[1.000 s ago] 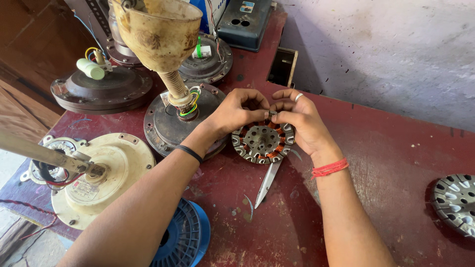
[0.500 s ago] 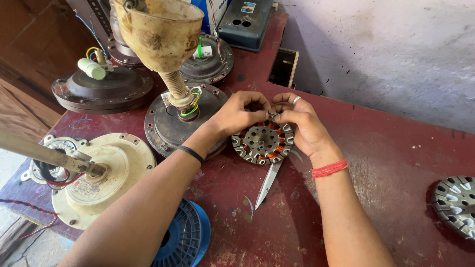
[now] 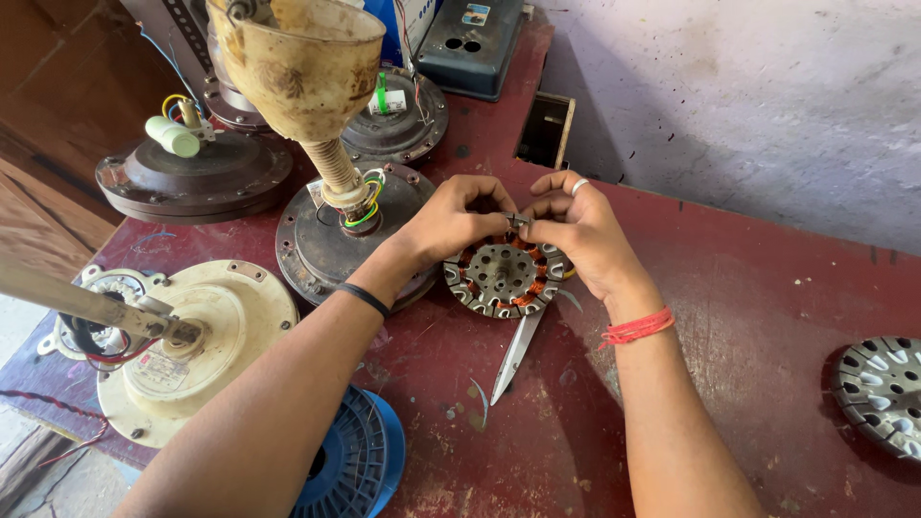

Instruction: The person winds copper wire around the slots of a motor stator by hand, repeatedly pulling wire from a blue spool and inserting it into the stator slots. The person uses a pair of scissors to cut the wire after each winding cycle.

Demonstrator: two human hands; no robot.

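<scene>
- Pinching at the far rim of the round fan stator [image 3: 506, 278], both hands meet fingertip to fingertip over its copper windings; it lies flat on the red table [image 3: 767, 317], near the middle
- The left hand [image 3: 451, 223] curls thumb and forefinger onto something small and thin at the rim, too fine to name
- The right hand [image 3: 576, 230], a ring on one finger and a red thread at the wrist, pinches the same spot from the right
- Against half a second ago the hands have barely shifted and the stator sits where it did, so the fine work at that one slot seems to be carrying on
- Scissors [image 3: 515, 350] lie just near of the stator, blades partly under it
- Left of it stands a dark motor housing [image 3: 326, 245] with a cream fan cup [image 3: 297, 62] on its shaft
- A cream motor cover [image 3: 197, 350] and a blue wire spool [image 3: 355, 465] lie nearer left; a grey slotted rotor [image 3: 883, 388] sits far right
</scene>
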